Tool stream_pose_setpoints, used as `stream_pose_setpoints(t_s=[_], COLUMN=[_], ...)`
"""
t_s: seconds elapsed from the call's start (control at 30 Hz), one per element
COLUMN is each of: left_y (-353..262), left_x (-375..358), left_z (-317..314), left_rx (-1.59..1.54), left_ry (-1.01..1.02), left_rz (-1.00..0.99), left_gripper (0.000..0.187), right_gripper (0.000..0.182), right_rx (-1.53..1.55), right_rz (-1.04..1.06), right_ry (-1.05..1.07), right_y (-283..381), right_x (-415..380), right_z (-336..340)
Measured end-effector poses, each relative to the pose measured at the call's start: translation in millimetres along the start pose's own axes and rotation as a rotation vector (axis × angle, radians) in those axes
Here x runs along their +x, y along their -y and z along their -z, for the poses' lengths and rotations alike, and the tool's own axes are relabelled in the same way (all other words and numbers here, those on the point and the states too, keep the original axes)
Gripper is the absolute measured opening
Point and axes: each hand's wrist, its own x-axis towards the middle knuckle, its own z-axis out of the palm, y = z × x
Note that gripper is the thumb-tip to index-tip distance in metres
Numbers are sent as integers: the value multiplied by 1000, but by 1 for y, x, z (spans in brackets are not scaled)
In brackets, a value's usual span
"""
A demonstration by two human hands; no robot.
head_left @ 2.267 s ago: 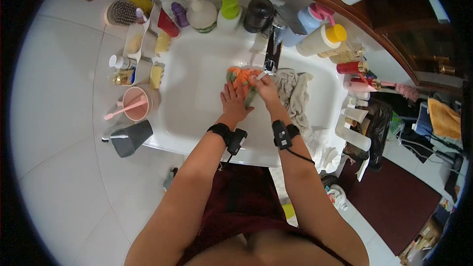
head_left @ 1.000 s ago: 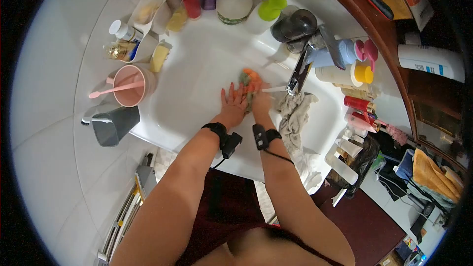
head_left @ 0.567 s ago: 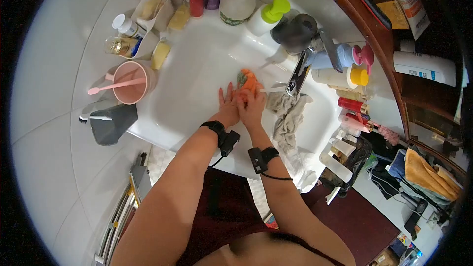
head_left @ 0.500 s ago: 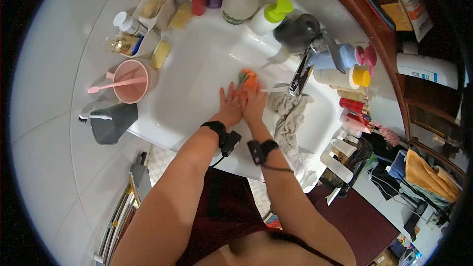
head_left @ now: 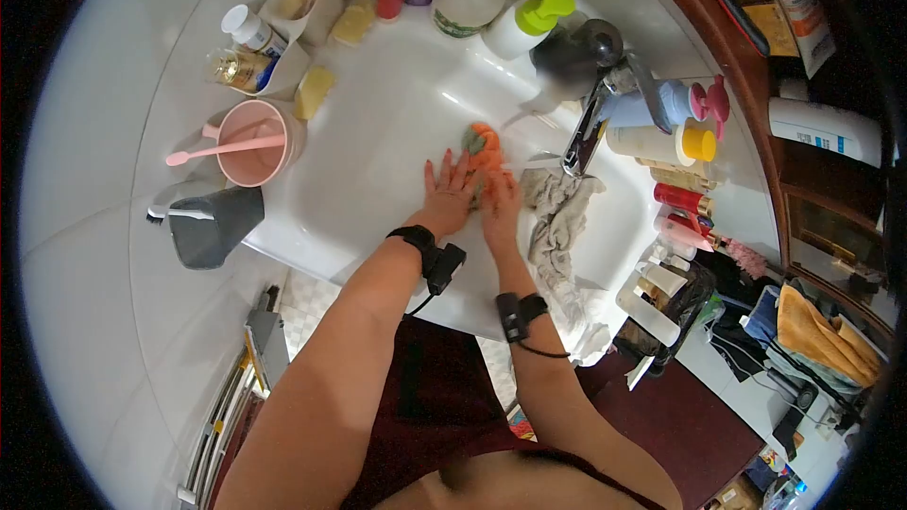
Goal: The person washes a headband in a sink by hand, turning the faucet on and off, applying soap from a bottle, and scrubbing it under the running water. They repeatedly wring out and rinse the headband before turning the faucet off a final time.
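An orange and grey-green cloth (head_left: 485,144) lies bunched in the white sink (head_left: 359,132), under the tap (head_left: 583,132). My left hand (head_left: 448,195) is spread, palm down, with its fingertips at the cloth's left edge. Over the cloth's lower part, my right hand (head_left: 501,208) has its fingers bent and close together on the fabric. Part of the cloth is hidden beneath both hands. A thin stream of water seems to run from the tap onto it. Just right of my right hand lies a wet greyish cloth (head_left: 557,227), draped along the sink.
A pink cup (head_left: 253,159) with a toothbrush stands on the left rim, beside a grey container (head_left: 219,227). Yellow sponges (head_left: 314,92) and a green-topped pump bottle (head_left: 518,30) line the back. More bottles (head_left: 652,144) stand behind the tap.
My right hand has shifted slightly right and down, apart from my left hand, and its fingers are more bent. More of the orange cloth shows between the hands.
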Motion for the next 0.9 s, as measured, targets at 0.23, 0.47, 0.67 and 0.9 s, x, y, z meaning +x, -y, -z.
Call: stream_pose_setpoints(t_s=[0.23,0.47,0.67,0.9], left_y=[-2,-4,-1,2], left_x=[-3,-7,5,-4], left_z=[11,18,-2,19], left_rx=[-54,-74,147,-11], left_ry=[32,40,79,-35], left_rz=[11,10,74,-51], left_gripper=[77,77,75,69], right_gripper=[23,35,30,20], right_rx=[-53,593,54,700], right_rz=[-342,-491,-357,-697], right_ry=[258,-31,163,15], right_y=[-26,-18,17,-35], right_x=[49,22,15,26], right_z=[-27,-11,-23,-29])
